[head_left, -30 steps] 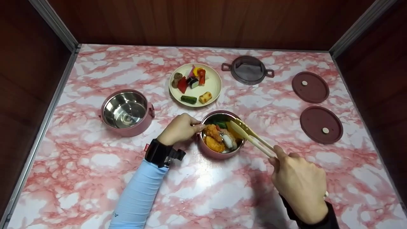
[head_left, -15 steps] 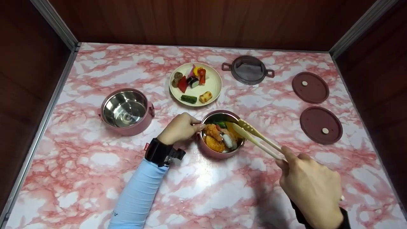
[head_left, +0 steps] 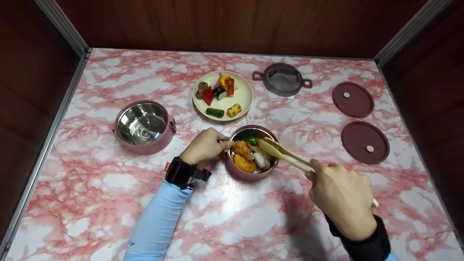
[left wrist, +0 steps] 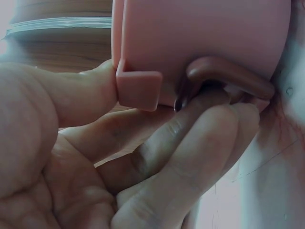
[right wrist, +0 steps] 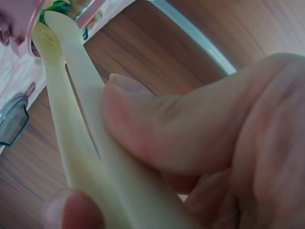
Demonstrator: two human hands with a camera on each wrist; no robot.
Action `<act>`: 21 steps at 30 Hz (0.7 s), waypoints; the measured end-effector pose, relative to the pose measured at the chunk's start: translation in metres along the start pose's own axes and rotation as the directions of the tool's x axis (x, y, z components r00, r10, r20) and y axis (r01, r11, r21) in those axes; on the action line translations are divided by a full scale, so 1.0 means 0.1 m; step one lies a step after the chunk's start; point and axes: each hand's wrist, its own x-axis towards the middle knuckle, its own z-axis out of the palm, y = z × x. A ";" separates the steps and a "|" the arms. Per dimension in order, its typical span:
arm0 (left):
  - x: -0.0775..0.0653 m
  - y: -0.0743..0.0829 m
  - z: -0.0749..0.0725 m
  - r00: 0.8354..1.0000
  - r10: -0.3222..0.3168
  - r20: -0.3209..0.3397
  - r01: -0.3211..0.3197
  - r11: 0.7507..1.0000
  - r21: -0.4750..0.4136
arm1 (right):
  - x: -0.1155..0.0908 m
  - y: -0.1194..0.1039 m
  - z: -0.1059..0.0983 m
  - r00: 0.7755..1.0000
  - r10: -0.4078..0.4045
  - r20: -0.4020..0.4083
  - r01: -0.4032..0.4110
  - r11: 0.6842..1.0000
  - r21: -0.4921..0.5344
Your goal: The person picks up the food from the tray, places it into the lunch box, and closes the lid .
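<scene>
My left hand (head_left: 204, 146) holds the pink steel-lined lunch box (head_left: 248, 177) at its left side. In the left wrist view the thumb presses near its rim and the fingers curl by the brown handle (left wrist: 228, 74). Breaded pieces (head_left: 242, 148), an orange piece (head_left: 243, 164), a whitish piece (head_left: 259, 159) and some greens (head_left: 250, 140) lie inside the box. My right hand (head_left: 342, 197) grips cream tongs (head_left: 295, 164) on the right. Their tips reach into the box; in the right wrist view they are close together beside the greens. Whether they pinch anything is hidden.
A second pink steel-lined box (head_left: 145, 127), with nothing inside, stands at left. Behind the hands sits a cream plate (head_left: 241, 96) with cut vegetables. A clear-topped lid with two handles (head_left: 282, 81) lies at back right, two maroon lids (head_left: 353, 99) at right. Wooden panels (head_left: 232, 25) enclose the table.
My right hand drew the tongs back down and to the right, then moved up and left again, bringing the tips deeper into the lunch box. My left hand stays in place.
</scene>
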 end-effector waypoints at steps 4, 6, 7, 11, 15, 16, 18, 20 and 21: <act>0.00 0.00 0.00 1.000 -0.005 0.004 0.005 1.000 -0.007 | 0.04 0.01 -0.04 1.000 -0.028 -0.001 0.028 0.999 -0.016; -0.01 0.01 0.00 1.000 -0.011 0.007 0.011 1.000 -0.006 | 0.05 0.03 -0.10 0.999 -0.046 -0.022 0.046 0.998 -0.030; -0.01 0.01 0.00 1.000 -0.011 0.008 0.011 1.000 -0.003 | 0.05 0.03 -0.13 0.998 -0.056 -0.035 0.055 0.998 -0.040; -0.01 0.02 -0.01 1.000 -0.023 0.010 0.023 1.000 0.000 | 0.09 0.01 -0.22 0.995 -0.089 -0.049 0.085 0.993 -0.077; -0.01 0.03 -0.02 1.000 -0.024 0.015 0.024 1.000 0.000 | 0.17 -0.05 -0.21 0.995 -0.095 0.019 0.096 0.991 -0.093; -0.01 0.03 -0.01 1.000 -0.023 0.015 0.023 1.000 0.002 | 0.20 -0.05 -0.20 0.995 -0.095 0.039 0.098 0.991 -0.090; -0.01 0.03 -0.01 1.000 -0.023 0.013 0.023 1.000 0.003 | 0.26 -0.05 -0.17 0.992 -0.094 0.085 0.100 0.992 -0.077; -0.01 0.02 -0.01 1.000 -0.021 0.006 0.021 1.000 0.010 | 0.31 -0.03 -0.14 0.988 -0.101 0.114 0.109 0.992 -0.064; -0.01 0.02 0.00 1.000 -0.020 0.004 0.020 1.000 0.011 | 0.32 -0.02 -0.13 0.987 -0.104 0.126 0.112 0.992 -0.061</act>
